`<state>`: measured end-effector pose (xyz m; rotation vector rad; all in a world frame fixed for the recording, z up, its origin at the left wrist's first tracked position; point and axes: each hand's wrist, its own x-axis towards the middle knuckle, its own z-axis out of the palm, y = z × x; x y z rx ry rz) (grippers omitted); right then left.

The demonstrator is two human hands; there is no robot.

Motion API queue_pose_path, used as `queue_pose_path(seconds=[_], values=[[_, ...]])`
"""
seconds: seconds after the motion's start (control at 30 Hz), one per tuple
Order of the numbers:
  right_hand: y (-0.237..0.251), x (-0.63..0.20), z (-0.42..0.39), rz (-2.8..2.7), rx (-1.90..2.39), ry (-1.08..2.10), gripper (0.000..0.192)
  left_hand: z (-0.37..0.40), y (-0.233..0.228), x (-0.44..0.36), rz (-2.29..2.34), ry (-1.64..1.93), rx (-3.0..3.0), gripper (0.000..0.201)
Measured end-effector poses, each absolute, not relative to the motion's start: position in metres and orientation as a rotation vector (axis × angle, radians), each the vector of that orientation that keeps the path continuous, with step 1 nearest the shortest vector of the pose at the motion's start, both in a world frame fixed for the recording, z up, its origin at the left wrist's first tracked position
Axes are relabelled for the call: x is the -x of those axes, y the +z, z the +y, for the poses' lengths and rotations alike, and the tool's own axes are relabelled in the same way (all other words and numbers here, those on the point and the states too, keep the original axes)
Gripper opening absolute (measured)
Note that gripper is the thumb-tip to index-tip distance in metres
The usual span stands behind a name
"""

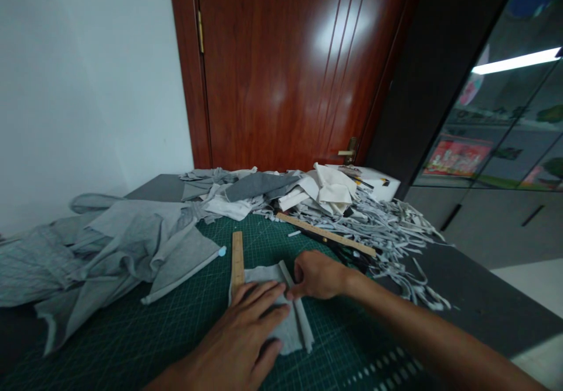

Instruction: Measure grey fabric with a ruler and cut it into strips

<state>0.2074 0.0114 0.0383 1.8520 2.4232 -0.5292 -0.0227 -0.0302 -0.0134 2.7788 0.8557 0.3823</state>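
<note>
My left hand (246,338) lies flat, fingers spread, on a small folded piece of grey cloth (288,326) on the green cutting mat (176,332). My right hand (319,275) is curled at the cloth's right edge, its fingers pinching a rolled or folded strip (299,306) of that cloth. A short wooden ruler (237,259) lies along the cloth's left edge, just beyond my left fingertips.
Grey garments (132,241) are heaped at the left. A pile of white and grey cloth scraps (272,194) and cut strips (387,227) fills the back and right. A long wooden ruler (325,234) lies beside dark scissors (352,256). A wooden door (285,68) stands behind.
</note>
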Motion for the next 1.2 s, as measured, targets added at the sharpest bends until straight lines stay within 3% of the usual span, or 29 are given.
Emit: queue_pose_path(seconds=[0.1, 0.23, 0.3, 0.43, 0.5, 0.63, 0.87, 1.1, 1.2], values=[[0.032, -0.213, 0.009, 2.456, -1.935, -0.543, 0.006, -0.031, -0.016, 0.034, 0.925, 0.397, -2.808, 0.058], [0.029, -0.217, 0.006, 2.498, -2.094, -0.505, 0.016, -0.032, -0.017, 0.055, 1.025, 0.463, -2.811, 0.065], [0.028, -0.214, 0.003, 2.51, -2.151, -0.492, 0.018, -0.033, -0.017, 0.061, 1.063, 0.478, -2.8, 0.063], [0.024, -0.197, -0.002, 2.515, -2.142, -0.518, 0.04, -0.035, -0.017, 0.061, 1.069, 0.474, -2.771, 0.053], [0.022, -0.187, -0.003, 2.523, -2.109, -0.559, 0.037, -0.035, -0.017, 0.06, 1.075, 0.471, -2.76, 0.047], [0.019, -0.18, -0.001, 2.588, -2.024, -0.729, 0.018, -0.035, -0.019, 0.064, 1.116, 0.462, -2.734, 0.047], [0.006, -0.191, 0.011, 2.716, -2.305, -0.887, 0.015, -0.029, -0.027, 0.08, 1.295, 0.608, -2.7, 0.056], [-0.006, -0.176, 0.029, 2.531, -2.577, -1.405, 0.017, -0.01, -0.035, 0.092, 1.494, 0.68, -2.622, 0.057], [-0.004, -0.171, 0.027, 2.484, -2.461, -1.514, 0.036, -0.012, -0.034, 0.09, 1.49, 0.707, -2.602, 0.059]])
